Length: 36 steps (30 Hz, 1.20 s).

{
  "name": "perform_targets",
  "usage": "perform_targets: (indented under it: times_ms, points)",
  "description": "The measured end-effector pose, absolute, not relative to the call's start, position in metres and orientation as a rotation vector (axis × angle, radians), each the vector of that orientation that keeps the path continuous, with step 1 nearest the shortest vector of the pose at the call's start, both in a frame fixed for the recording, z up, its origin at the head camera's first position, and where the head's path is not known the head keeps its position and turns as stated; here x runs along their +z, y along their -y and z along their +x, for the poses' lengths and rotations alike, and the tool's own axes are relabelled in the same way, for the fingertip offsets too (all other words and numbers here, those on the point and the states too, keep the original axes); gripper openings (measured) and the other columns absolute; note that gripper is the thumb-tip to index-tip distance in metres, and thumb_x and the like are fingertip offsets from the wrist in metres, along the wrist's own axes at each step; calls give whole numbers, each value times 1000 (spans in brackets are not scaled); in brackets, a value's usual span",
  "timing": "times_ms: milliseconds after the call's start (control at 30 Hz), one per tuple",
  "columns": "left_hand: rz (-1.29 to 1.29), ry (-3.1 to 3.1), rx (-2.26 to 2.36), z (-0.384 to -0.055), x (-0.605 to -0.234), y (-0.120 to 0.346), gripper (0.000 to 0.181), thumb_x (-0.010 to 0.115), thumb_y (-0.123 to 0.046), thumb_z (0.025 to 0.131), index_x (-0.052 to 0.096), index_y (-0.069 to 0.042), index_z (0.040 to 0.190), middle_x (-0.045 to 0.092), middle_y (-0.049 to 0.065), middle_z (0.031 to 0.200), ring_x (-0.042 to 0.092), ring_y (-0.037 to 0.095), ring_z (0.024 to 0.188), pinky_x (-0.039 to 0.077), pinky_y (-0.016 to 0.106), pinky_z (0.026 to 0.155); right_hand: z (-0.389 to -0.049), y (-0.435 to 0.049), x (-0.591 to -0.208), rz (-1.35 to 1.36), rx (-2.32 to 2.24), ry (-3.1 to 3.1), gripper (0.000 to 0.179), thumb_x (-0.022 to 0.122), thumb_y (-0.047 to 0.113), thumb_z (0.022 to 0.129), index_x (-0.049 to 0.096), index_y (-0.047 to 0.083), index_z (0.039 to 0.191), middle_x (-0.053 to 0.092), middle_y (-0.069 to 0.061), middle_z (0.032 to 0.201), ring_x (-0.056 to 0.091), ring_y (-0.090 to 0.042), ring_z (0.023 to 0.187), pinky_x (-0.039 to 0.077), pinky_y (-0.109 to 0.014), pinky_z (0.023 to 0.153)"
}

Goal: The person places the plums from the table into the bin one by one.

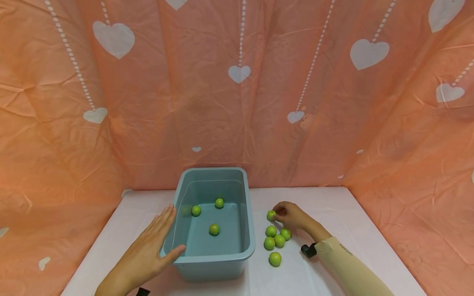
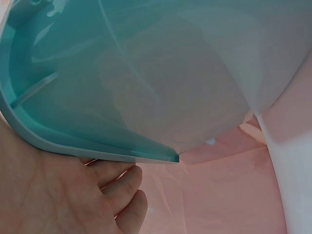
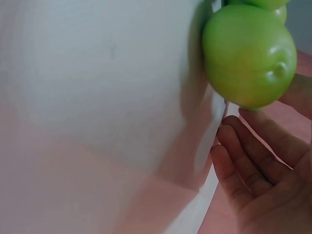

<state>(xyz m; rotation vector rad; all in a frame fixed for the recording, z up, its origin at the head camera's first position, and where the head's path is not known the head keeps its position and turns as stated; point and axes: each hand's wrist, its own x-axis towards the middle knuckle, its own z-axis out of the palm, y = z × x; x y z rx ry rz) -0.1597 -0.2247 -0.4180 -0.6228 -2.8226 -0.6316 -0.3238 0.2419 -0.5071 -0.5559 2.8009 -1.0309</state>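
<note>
A blue-grey plastic basin (image 1: 211, 259) stands on the table with three green plums inside, one of them (image 1: 214, 229) near the middle of its floor. My left hand (image 1: 146, 246) rests with straight fingers along the basin's left rim; the left wrist view shows the hand (image 2: 73, 195) against the outside of that rim (image 2: 112, 155). On the right, my right hand (image 1: 292, 216) pinches the farthest loose green plum (image 1: 271, 215) between thumb and fingers. In the right wrist view a nearer plum (image 3: 248, 56) partly hides the fingertips of the hand (image 3: 273, 180).
Several more green plums lie on the table between the basin and my right forearm, the nearest plum (image 1: 275, 259) set apart from a small cluster (image 1: 279, 241). A white cloth (image 1: 314, 197) covers the table. An orange curtain with white hearts (image 1: 207, 102) encloses the back and sides.
</note>
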Motion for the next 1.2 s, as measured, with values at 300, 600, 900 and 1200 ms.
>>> perform_targets:
  times_ms: [300, 600, 900, 1200]
  points:
    - [-609, 2830, -645, -159, -416, 224, 99, 64, -65, 101, 26, -4, 170, 21, 14, 178, 24, 42, 162, -11, 2, 115, -324, -241, -508, -523, -1026, -2804, 20, 81, 22, 99, 75, 7, 110, 70, 1, 100, 65, -15, 96, 58, -40, 92]
    - [-610, 2816, -629, -159, -418, 224, 99, 64, -65, 101, 27, -4, 170, 21, 13, 178, 24, 39, 162, -10, 2, 117, -324, -241, -507, -616, -993, -2838, 18, 80, 19, 98, 75, 4, 108, 71, -1, 98, 66, -16, 95, 58, -39, 88]
    - [-630, 2800, -613, -159, -419, 224, 98, 64, -63, 102, 28, -2, 169, 21, 15, 178, 26, 40, 162, -9, 4, 119, -323, -241, -507, -608, -1027, -2841, 19, 80, 20, 99, 74, 5, 109, 72, -1, 101, 68, -19, 98, 60, -42, 91]
    - [-622, 2809, -623, -158, -419, 224, 98, 63, -64, 102, 27, -3, 170, 21, 14, 178, 24, 38, 162, -10, 3, 118, -325, -239, -503, -614, -1073, -2859, 18, 80, 17, 98, 75, 5, 112, 73, -2, 105, 68, -20, 101, 60, -43, 93]
